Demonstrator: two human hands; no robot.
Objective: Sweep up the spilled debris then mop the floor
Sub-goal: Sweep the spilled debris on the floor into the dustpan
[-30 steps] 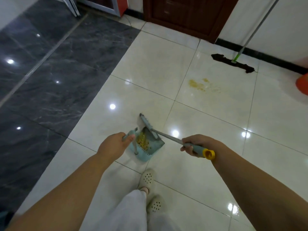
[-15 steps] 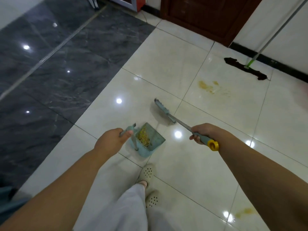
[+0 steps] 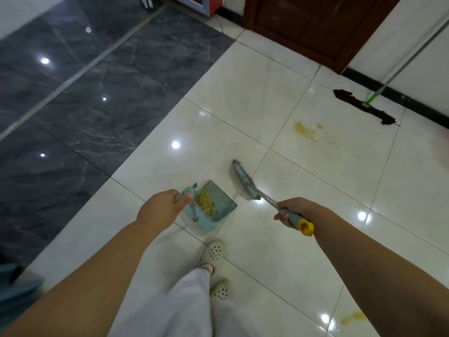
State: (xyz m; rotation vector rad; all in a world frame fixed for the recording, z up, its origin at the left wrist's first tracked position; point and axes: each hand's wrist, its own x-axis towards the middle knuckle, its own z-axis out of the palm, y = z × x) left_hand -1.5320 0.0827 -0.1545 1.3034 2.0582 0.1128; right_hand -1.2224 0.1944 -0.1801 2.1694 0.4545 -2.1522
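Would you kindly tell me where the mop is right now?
In the head view, the mop is at upper right, its head on the floor by the wall, beyond the yellow stain.

We stand on glossy cream floor tiles (image 3: 243, 98) with thin dark joints, and round ceiling lights show on them as bright white spots. To our left the floor changes to dark grey marbled tiles (image 3: 80, 110), crossed by a pale metal strip (image 3: 73, 77). Ahead, a reddish-brown wooden door (image 3: 313, 23) sits in a white wall (image 3: 413, 37) edged by a black skirting board (image 3: 413, 103).
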